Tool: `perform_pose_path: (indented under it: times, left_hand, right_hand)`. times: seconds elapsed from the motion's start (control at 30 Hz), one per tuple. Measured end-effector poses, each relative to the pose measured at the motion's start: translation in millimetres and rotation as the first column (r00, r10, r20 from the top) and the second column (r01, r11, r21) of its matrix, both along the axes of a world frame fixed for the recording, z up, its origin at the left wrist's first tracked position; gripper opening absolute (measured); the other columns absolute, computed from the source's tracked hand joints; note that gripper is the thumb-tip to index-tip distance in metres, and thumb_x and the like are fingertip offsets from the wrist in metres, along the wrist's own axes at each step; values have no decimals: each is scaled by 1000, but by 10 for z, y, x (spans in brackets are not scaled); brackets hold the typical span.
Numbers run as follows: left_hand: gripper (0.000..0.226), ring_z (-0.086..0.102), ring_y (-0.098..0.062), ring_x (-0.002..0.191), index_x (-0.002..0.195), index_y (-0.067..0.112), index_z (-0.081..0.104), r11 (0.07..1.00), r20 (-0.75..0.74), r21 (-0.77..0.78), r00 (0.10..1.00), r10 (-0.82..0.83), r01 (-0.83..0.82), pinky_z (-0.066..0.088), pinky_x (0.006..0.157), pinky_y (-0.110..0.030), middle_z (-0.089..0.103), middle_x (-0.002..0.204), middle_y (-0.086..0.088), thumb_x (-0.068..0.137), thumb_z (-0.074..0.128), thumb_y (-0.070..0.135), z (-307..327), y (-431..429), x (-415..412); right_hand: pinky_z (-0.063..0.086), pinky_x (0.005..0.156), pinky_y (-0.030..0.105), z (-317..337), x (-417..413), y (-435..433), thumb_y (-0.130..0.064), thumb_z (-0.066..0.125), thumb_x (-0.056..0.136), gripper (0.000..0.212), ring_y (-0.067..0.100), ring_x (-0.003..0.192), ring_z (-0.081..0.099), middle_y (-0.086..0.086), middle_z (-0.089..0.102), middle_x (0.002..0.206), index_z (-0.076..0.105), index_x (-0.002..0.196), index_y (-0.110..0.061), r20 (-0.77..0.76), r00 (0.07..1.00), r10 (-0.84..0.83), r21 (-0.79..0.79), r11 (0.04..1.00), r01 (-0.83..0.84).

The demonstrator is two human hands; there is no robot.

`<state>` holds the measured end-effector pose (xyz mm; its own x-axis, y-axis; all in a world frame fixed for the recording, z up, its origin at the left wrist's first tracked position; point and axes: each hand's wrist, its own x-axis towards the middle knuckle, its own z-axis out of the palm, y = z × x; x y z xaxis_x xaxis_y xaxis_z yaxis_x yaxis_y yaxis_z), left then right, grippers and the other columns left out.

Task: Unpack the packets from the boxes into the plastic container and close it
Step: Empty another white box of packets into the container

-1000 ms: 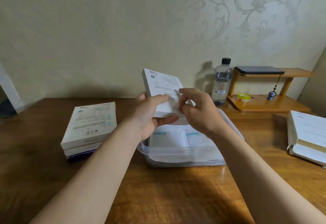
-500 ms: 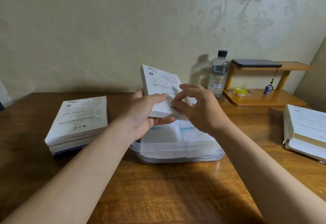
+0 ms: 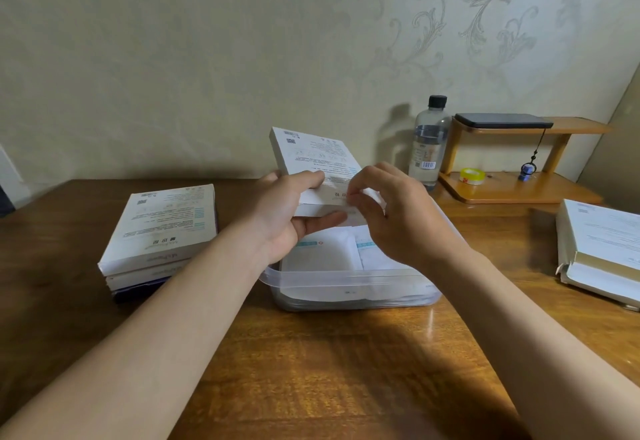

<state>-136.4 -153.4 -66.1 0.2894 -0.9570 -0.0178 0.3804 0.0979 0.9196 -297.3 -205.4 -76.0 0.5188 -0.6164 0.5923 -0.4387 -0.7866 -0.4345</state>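
While the left hand (image 3: 284, 218) clamps a flat white printed cardboard box (image 3: 313, 169) tilted above the clear plastic container (image 3: 349, 287), the right hand (image 3: 391, 218) pinches its near flap. White packets (image 3: 322, 256) (blue-striped) lie inside the container; stacked boxes (image 3: 159, 235) sit to its left.

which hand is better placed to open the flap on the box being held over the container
Right. The right hand already has its fingertips pinching at the near end of the box, while the left hand grips and steadies it above the plastic container.
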Motion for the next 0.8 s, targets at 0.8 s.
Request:
perform_pose_path:
  times: [0.8]
  left_hand:
    - [42, 77, -30, 91, 138, 18, 54, 997, -48, -37, 997, 61, -63, 61, 61, -34, 75, 117, -10, 98, 60, 7, -24, -40, 42]
  right_hand:
    - [45, 76, 8, -14, -59, 97, -12, 58, 95, 6, 3, 101, 55, -4, 69, 117, 59, 96, -19, 49, 997, 54, 36, 998, -56]
